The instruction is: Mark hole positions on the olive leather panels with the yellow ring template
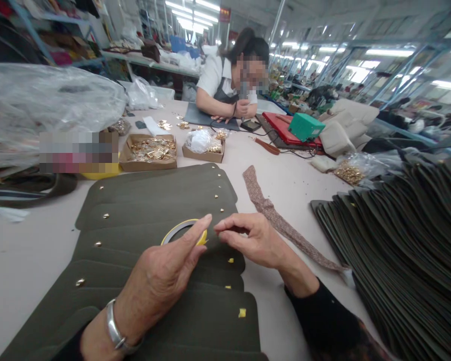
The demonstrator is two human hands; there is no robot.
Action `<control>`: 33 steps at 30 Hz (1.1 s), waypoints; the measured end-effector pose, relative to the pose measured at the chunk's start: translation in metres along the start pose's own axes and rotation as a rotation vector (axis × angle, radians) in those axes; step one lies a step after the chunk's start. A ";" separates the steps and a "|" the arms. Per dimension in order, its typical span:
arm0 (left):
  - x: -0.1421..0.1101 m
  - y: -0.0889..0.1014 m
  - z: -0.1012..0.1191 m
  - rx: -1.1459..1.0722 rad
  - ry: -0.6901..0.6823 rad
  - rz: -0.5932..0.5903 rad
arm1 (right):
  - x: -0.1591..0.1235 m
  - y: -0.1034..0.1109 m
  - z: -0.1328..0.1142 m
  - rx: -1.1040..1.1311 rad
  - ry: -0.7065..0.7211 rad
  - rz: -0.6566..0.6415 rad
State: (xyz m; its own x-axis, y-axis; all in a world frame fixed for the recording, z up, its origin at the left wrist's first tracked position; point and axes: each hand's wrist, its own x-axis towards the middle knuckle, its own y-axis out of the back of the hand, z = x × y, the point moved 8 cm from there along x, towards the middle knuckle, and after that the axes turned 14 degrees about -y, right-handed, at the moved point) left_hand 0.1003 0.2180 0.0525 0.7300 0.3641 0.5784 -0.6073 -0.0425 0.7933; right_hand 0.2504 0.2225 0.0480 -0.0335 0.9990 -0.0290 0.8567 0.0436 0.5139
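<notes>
My left hand (160,273), with a silver bracelet at the wrist, grips a roll of yellow tape (178,229) by its right side. Close to the roll's edge, my right hand (253,235) has thumb and forefinger pinched; whatever may be between the tips is too small to make out. Under both hands, dark olive panels (143,200) overlap like steps on the table. Gold studs (105,216) run down their left side, with smaller ones at the upper right. Small yellow tape pieces (242,313) stick to the right edges of the nearer panels.
Cardboard boxes of gold metal parts (150,150) stand beyond the panels. A thick stack of dark panels (391,240) fills the right side. Between lies a brown patterned strip (281,225). Across the table (285,175), a person (229,80) works near a green box (305,127).
</notes>
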 end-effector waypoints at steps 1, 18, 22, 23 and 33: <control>0.000 0.000 0.000 0.012 0.003 0.002 | -0.002 -0.003 -0.005 -0.002 0.048 -0.003; -0.003 -0.008 0.004 0.050 -0.044 -0.003 | -0.019 -0.025 -0.028 -0.248 0.420 0.197; -0.003 -0.006 0.004 0.063 -0.014 -0.006 | -0.021 -0.027 -0.026 -0.331 0.423 0.264; -0.003 -0.005 0.003 0.067 0.001 -0.005 | -0.021 -0.027 -0.025 -0.350 0.422 0.274; 0.004 0.010 0.010 0.047 0.012 0.063 | -0.017 -0.021 -0.022 -0.138 0.110 0.329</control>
State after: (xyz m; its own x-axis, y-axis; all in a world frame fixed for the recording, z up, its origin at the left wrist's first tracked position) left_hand 0.0999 0.2097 0.0643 0.6864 0.3708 0.6256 -0.6366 -0.1096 0.7634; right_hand 0.2216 0.2049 0.0566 0.1705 0.9542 0.2457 0.7534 -0.2869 0.5917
